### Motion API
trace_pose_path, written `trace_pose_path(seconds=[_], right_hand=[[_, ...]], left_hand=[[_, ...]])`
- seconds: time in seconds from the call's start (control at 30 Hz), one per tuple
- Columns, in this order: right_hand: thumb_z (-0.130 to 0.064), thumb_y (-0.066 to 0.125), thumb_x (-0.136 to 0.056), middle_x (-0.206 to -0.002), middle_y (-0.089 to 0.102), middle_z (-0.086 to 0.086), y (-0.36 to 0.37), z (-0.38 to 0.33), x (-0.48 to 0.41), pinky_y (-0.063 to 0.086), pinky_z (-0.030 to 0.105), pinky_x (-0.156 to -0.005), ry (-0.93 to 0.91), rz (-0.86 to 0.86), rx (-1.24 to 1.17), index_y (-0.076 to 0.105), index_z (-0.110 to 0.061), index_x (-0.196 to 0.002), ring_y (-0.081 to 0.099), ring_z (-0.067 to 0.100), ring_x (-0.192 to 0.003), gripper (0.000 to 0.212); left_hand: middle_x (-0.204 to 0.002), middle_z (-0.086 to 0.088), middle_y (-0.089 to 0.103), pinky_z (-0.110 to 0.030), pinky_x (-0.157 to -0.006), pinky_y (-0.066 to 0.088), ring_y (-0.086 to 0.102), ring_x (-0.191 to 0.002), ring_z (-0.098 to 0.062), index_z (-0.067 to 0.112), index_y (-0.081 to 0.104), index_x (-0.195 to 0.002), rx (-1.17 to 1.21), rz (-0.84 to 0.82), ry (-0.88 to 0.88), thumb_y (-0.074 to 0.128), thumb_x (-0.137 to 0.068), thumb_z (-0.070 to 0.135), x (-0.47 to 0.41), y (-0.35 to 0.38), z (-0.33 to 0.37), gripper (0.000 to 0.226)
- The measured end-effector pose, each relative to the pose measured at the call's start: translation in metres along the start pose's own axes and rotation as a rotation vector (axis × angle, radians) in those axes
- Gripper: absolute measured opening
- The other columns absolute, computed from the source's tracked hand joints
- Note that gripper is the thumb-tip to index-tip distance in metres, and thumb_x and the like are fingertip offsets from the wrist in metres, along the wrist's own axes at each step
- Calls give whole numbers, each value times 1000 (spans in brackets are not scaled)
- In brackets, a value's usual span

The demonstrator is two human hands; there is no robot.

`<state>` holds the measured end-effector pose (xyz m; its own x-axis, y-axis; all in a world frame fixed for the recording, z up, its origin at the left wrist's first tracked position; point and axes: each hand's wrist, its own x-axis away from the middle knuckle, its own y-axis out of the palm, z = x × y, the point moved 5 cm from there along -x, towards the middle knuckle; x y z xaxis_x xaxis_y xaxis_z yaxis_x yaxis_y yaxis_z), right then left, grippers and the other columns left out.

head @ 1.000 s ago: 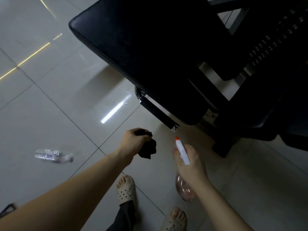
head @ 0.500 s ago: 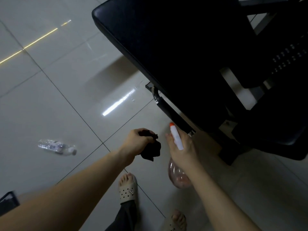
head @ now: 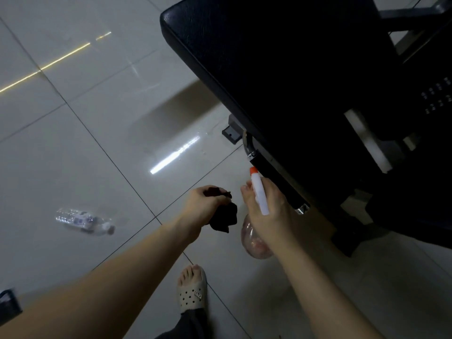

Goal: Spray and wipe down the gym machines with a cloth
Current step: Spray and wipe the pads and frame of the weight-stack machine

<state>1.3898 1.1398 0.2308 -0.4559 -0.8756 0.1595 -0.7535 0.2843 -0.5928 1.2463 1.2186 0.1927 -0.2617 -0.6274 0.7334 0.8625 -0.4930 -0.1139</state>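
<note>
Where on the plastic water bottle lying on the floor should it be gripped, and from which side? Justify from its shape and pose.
Probably the middle of the water bottle, from above, fingers and thumb across its width. It lies on its side on the tiled floor, so its long flanks are free, and its cap end is narrower.

The black machine pad (head: 281,69) runs out of the picture at the top edge, and the frame beneath it sinks into shadow toward the right edge, its parts too dark to tell apart. The spray bottle (head: 259,192) shows only its white nozzle and part of a clear rounded body. The right grip (head: 266,211) covers the neck and trigger. The dark cloth (head: 223,216) is partly buried in the left grip (head: 203,204), whose fingertips curl out of sight. The plastic water bottle (head: 84,221) lying on the floor (head: 73,155) is blurred, its label unreadable. A dark object (head: 7,304) at the lower left corner is cut off and unidentifiable.
</note>
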Motion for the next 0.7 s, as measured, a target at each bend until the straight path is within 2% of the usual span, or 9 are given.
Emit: trace_pose_path(seconds=[0.1,0.17,0.23,0.27,0.33,0.43,0.53,0.63,0.7], right_hand=[[-36,57,-101,-94,59,-8,6,16,10,49,20,-77,-13,11,-18,60,-17,-110,58,6,-90,21],[-35,57,-101,-92,59,-8,11,31,14,49,21,-76,-19,7,-48,59,-20,-106,58,5,-89,17],[-33,57,-101,-94,61,-5,19,45,14,50,23,-80,-42,6,-122,58,-23,-103,59,5,-91,10],[-30,58,-101,-96,62,-4,24,53,14,51,23,-82,-59,11,-182,58,-27,-102,60,5,-93,4],[-27,60,-100,-99,64,-2,35,66,13,54,25,-83,-80,17,-288,55,-35,-98,61,6,-96,9],[-26,60,-100,-98,62,-4,51,84,4,54,21,-79,-181,50,-335,54,-35,-98,61,6,-95,11],[-28,62,-99,-95,60,-18,63,104,-9,52,18,-77,-252,81,-350,53,-43,-98,59,-2,-92,17],[-32,61,-99,-96,57,-33,73,117,-19,54,30,-81,-321,83,-359,47,-70,-99,62,6,-93,40],[-40,59,-99,-98,59,-30,77,125,-26,54,32,-87,-352,96,-414,45,-74,-101,62,1,-97,36]], left_hand=[[-86,-11,78,-37,-66,64,77,-77,-25,7,71,-106,107,7,16,75,-91,16,-6,1,-3,18],[-87,-20,76,-35,-56,60,75,-77,-37,-1,66,-109,199,-28,20,63,-96,10,-13,7,-3,17],[-90,-31,72,-48,-63,62,72,-82,-50,-9,59,-109,276,-80,35,46,-95,-2,-20,12,-1,21],[-91,-32,70,-51,-65,62,72,-79,-48,-10,56,-112,314,-76,59,40,-92,-8,-25,14,-2,25],[-96,-25,68,-41,-57,61,75,-68,-34,-2,51,-120,320,-29,114,38,-91,-13,-35,13,-4,33],[-112,-20,67,-37,-67,62,74,-90,-31,10,51,-126,302,41,214,53,-92,-6,-60,13,-15,38],[-118,-18,66,-41,-79,62,69,-104,-33,13,54,-129,337,106,278,65,-91,2,-80,13,-28,41],[-107,-15,73,-41,-73,64,74,-94,-30,17,65,-109,339,120,364,67,-95,10,-83,15,-30,16],[-101,-11,73,-38,-69,64,74,-89,-27,20,65,-100,314,134,423,68,-97,14,-79,14,-21,8]])
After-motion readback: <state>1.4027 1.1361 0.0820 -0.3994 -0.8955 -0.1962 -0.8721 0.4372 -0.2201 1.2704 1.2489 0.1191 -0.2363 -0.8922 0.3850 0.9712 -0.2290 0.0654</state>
